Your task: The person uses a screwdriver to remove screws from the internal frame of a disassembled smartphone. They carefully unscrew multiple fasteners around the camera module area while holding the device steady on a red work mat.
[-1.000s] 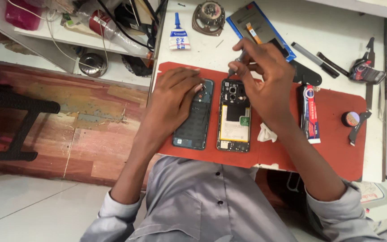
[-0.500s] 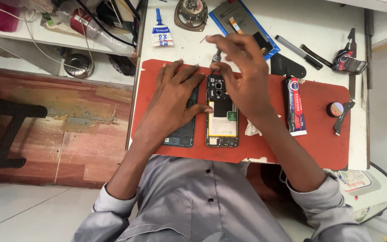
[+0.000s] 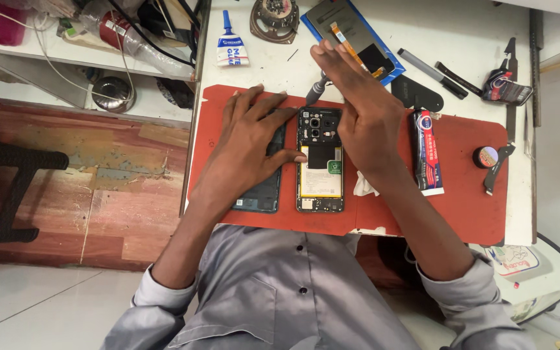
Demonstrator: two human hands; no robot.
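On the red rubber work mat, the opened black phone with exposed yellow battery lay between both hands. The left hand had settled flat, fingers spread, thumb touching its edge; the right hand had lifted, fingers together, holding nothing, so the phone was steadied for work.

The scene is brightly and evenly lit, seemingly from overhead, with the white table near washed out at the top of the frame. Shadows are soft and short, pooling just under the left hand and right hand on the flat red rubber work mat. Focus is sharp in the centre; straight edges bow slightly toward the frame's corners.
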